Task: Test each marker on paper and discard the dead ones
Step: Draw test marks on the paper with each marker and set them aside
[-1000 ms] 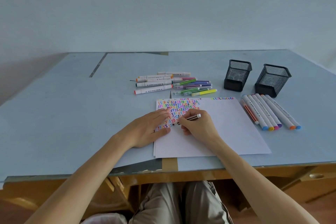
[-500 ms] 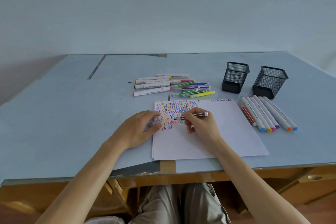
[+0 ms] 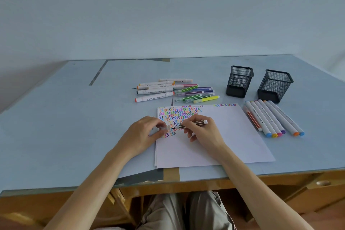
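Observation:
A white paper sheet (image 3: pixel 224 136) lies on the blue desk, its top left filled with coloured zigzag marks. My right hand (image 3: pixel 203 132) holds a thin dark striped marker (image 3: pixel 194 124) level just above the sheet, tip pointing left. My left hand (image 3: pixel 143 134) pinches a small clear cap (image 3: pixel 166 128) right in front of that tip. A pile of white and thin coloured markers (image 3: pixel 173 90) lies beyond the paper. A row of several white markers (image 3: pixel 272 117) lies to the right of the sheet.
Two black mesh pen cups (image 3: pixel 239 81) (image 3: pixel 274 86) stand at the back right, behind the row of markers. The desk's front edge (image 3: pixel 186 181) runs just below the paper, with tape on it. My knees show under the desk.
My left hand lifted off the paper and now pinches a clear cap. My right hand raised the marker from the sheet and turned its tip toward the cap.

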